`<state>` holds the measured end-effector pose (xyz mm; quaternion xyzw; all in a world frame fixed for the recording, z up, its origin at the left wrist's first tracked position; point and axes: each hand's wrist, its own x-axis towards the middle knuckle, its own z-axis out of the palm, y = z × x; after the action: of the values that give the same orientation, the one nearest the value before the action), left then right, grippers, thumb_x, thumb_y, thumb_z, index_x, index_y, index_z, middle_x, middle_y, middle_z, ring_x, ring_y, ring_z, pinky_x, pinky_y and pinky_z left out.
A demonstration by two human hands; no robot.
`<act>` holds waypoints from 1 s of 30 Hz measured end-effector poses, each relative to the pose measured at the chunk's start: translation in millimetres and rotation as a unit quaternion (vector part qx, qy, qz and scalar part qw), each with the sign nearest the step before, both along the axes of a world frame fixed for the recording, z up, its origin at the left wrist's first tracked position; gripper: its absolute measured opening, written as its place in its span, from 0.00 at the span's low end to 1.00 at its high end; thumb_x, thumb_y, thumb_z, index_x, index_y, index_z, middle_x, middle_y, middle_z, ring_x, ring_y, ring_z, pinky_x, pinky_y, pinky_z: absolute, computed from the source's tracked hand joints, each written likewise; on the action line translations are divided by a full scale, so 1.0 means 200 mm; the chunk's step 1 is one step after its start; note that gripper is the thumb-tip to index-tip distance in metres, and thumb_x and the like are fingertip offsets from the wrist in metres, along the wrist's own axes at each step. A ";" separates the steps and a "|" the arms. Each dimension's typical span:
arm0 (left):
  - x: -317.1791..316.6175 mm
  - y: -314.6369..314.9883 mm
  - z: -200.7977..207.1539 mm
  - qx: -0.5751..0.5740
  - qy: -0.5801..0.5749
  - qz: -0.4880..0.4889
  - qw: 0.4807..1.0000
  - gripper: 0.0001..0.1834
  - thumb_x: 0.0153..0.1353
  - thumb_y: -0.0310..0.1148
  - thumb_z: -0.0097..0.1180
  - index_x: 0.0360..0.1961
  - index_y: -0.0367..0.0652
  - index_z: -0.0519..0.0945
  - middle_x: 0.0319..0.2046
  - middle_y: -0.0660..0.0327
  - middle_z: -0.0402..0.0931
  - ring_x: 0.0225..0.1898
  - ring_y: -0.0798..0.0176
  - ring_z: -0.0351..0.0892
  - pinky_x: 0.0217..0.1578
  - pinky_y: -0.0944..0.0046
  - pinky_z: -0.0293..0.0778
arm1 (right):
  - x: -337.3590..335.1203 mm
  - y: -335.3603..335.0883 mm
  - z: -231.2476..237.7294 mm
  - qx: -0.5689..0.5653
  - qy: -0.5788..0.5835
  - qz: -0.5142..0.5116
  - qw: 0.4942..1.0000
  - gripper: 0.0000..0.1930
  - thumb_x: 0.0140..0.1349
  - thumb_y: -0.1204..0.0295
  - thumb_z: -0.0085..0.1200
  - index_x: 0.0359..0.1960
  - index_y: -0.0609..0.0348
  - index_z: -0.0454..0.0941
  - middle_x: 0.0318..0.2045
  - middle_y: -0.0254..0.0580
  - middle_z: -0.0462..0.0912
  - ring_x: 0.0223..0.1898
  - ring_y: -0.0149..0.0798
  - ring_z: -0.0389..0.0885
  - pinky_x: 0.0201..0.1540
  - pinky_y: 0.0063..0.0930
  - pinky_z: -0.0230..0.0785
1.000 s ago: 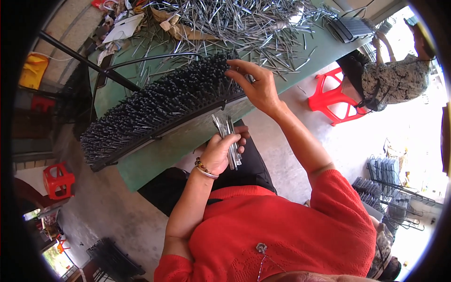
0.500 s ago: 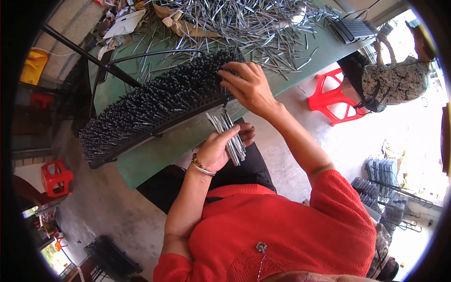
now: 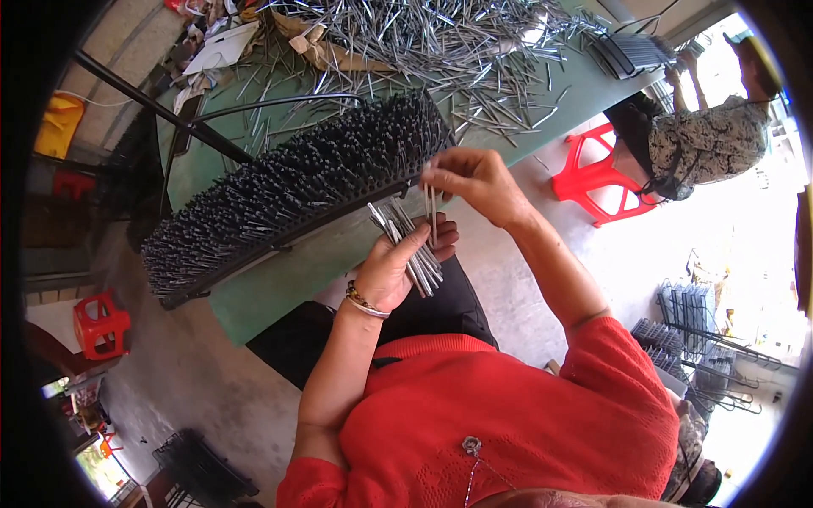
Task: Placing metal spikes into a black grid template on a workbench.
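Note:
A bundle of thin silvery rods (image 3: 417,269) lies across my left hand (image 3: 391,273), its thumb pressed over them. Just above the bundle, my right hand (image 3: 476,182) pinches a couple of the same rods (image 3: 433,207) by their upper ends, and they point down toward the left palm. In front of both hands stands a long dark rack (image 3: 296,173), densely filled with short upright pieces with grey tips. It slants from the lower left to the upper right, its near rim close to my fingers.
Loose rods (image 3: 432,42) heap over the far part of the green table (image 3: 262,298). A black metal bar (image 3: 161,106) crosses at the left. One person in a patterned top (image 3: 711,144) is beside a red stool (image 3: 593,173) at the right. Wire racks (image 3: 699,330) stand on the floor.
My right hand has come back from the top of the rack's right end, down to the bundle, and now pinches a couple of rods. My left hand keeps its place.

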<state>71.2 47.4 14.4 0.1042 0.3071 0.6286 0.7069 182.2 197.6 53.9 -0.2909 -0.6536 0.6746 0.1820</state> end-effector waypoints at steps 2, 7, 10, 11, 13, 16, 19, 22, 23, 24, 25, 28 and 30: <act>0.00 0.01 -0.01 -0.013 -0.014 -0.001 1.000 0.20 0.67 0.33 0.47 0.55 0.31 0.68 0.49 0.49 0.74 0.51 0.54 0.76 0.53 0.53 0.73 | 0.00 0.03 0.01 0.050 0.051 -0.069 0.995 0.12 0.60 0.69 0.59 0.38 0.67 0.79 0.31 0.35 0.83 0.33 0.25 0.78 0.36 0.19 0.71; 0.02 0.01 -0.02 -0.043 -0.010 -0.015 0.999 0.19 0.67 0.33 0.47 0.54 0.31 0.68 0.48 0.50 0.74 0.50 0.55 0.76 0.52 0.54 0.74 | -0.06 0.12 -0.01 0.204 0.072 -0.131 0.967 0.10 0.60 0.72 0.59 0.40 0.66 0.78 0.33 0.36 0.83 0.36 0.26 0.79 0.41 0.21 0.71; 0.03 0.01 -0.02 -0.043 -0.006 -0.023 0.999 0.19 0.66 0.32 0.48 0.54 0.31 0.68 0.46 0.50 0.74 0.50 0.55 0.76 0.51 0.55 0.74 | -0.09 0.14 -0.02 0.305 0.044 -0.130 0.942 0.09 0.59 0.74 0.59 0.40 0.63 0.79 0.34 0.37 0.83 0.36 0.26 0.79 0.42 0.21 0.71; 0.03 0.01 -0.01 -0.042 -0.001 -0.027 0.999 0.19 0.66 0.32 0.48 0.54 0.31 0.68 0.46 0.50 0.75 0.49 0.55 0.76 0.51 0.56 0.74 | -0.10 0.16 -0.06 0.315 0.064 -0.118 0.940 0.08 0.59 0.74 0.59 0.39 0.62 0.79 0.34 0.36 0.84 0.36 0.26 0.79 0.42 0.21 0.71; 0.04 0.01 -0.02 -0.043 -0.007 -0.029 0.999 0.19 0.67 0.32 0.48 0.54 0.31 0.68 0.46 0.49 0.75 0.49 0.56 0.77 0.51 0.56 0.75 | -0.11 0.17 -0.09 0.324 0.085 -0.106 0.936 0.07 0.59 0.75 0.58 0.39 0.61 0.79 0.34 0.36 0.84 0.36 0.26 0.79 0.42 0.21 0.71; 0.03 0.00 -0.02 -0.044 -0.009 -0.037 0.998 0.18 0.67 0.32 0.47 0.54 0.31 0.69 0.45 0.50 0.75 0.48 0.56 0.77 0.50 0.56 0.75 | -0.12 0.18 -0.10 0.315 0.094 -0.105 0.939 0.06 0.59 0.75 0.58 0.37 0.62 0.79 0.34 0.35 0.84 0.37 0.27 0.80 0.42 0.22 0.71; 0.03 0.00 -0.02 -0.047 -0.008 -0.047 0.998 0.18 0.67 0.32 0.47 0.54 0.31 0.69 0.45 0.50 0.76 0.47 0.56 0.78 0.50 0.57 0.75 | -0.12 0.19 -0.13 0.348 0.118 -0.071 0.927 0.05 0.59 0.75 0.57 0.37 0.62 0.79 0.34 0.35 0.84 0.37 0.27 0.81 0.42 0.22 0.72; 0.03 0.00 -0.01 -0.051 -0.012 -0.050 0.997 0.18 0.67 0.32 0.46 0.53 0.31 0.69 0.44 0.49 0.76 0.47 0.56 0.78 0.49 0.57 0.75 | -0.11 0.18 -0.11 0.337 0.097 -0.090 0.932 0.06 0.59 0.76 0.57 0.37 0.62 0.78 0.34 0.36 0.84 0.38 0.28 0.81 0.43 0.23 0.71; 0.02 0.00 -0.01 -0.052 -0.012 -0.052 0.997 0.18 0.67 0.32 0.46 0.53 0.31 0.70 0.44 0.49 0.76 0.47 0.57 0.79 0.49 0.57 0.76 | -0.10 0.19 -0.12 0.346 0.101 -0.086 0.929 0.06 0.59 0.76 0.58 0.37 0.61 0.79 0.34 0.36 0.84 0.39 0.29 0.81 0.44 0.24 0.71; 0.02 0.00 -0.02 -0.052 -0.013 -0.052 0.997 0.18 0.67 0.32 0.46 0.53 0.31 0.70 0.44 0.49 0.76 0.47 0.57 0.79 0.49 0.57 0.76 | -0.10 0.19 -0.12 0.355 0.105 -0.082 0.925 0.06 0.58 0.76 0.58 0.37 0.61 0.79 0.34 0.36 0.84 0.39 0.29 0.80 0.44 0.24 0.71; 0.02 0.00 -0.03 -0.049 -0.022 -0.052 0.997 0.17 0.67 0.32 0.46 0.53 0.31 0.70 0.44 0.49 0.76 0.46 0.57 0.79 0.49 0.57 0.76 | -0.10 0.19 -0.13 0.355 0.106 -0.082 0.925 0.06 0.58 0.76 0.58 0.37 0.61 0.79 0.34 0.36 0.84 0.39 0.29 0.80 0.44 0.24 0.71; 0.02 0.00 -0.02 -0.047 -0.025 -0.053 0.997 0.17 0.67 0.31 0.46 0.53 0.31 0.70 0.44 0.49 0.77 0.46 0.57 0.79 0.48 0.58 0.76 | -0.10 0.18 -0.16 0.400 0.082 -0.072 0.910 0.07 0.57 0.77 0.59 0.38 0.60 0.79 0.33 0.36 0.84 0.39 0.33 0.81 0.45 0.26 0.70; 0.02 0.01 -0.02 -0.047 -0.020 -0.054 0.997 0.17 0.67 0.31 0.45 0.53 0.31 0.70 0.44 0.50 0.77 0.46 0.57 0.79 0.48 0.58 0.77 | -0.11 0.17 -0.16 0.449 0.112 -0.064 0.884 0.09 0.55 0.77 0.60 0.39 0.58 0.80 0.34 0.37 0.84 0.36 0.36 0.80 0.45 0.29 0.68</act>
<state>75.8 48.4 9.7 0.0747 0.3160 0.5766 0.7497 160.7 231.6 21.3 -0.1417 -0.8416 0.3238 0.4083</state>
